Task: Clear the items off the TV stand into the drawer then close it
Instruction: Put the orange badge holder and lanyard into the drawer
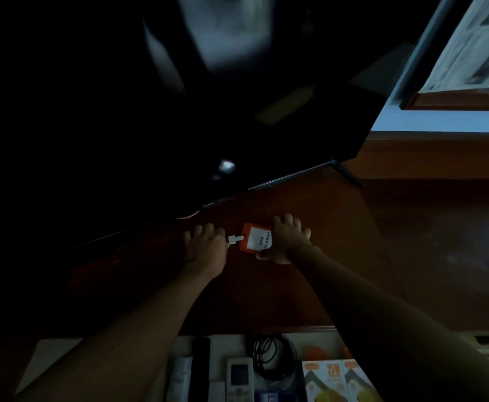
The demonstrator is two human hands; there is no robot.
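Observation:
An orange badge holder [253, 238] with a white card inside lies on the dark wooden TV stand [310, 271], just in front of the TV. My right hand [288, 240] grips its right side. My left hand [207, 246] is curled at the white clip [234, 239] on its left end; whether the fingers pinch the clip is unclear. Below the stand's front edge the drawer [54, 358] stands pulled out. Inside it I see a white remote [240, 378], a dark remote [199, 364], a coiled black cable [272, 355] and colourful boxes [334, 378].
A large black TV [150, 111] fills the upper left, its thin foot [349, 174] resting on the stand at the right. A window with a wooden frame [469, 100] is at the top right. Bare stand surface extends to the right of my hands.

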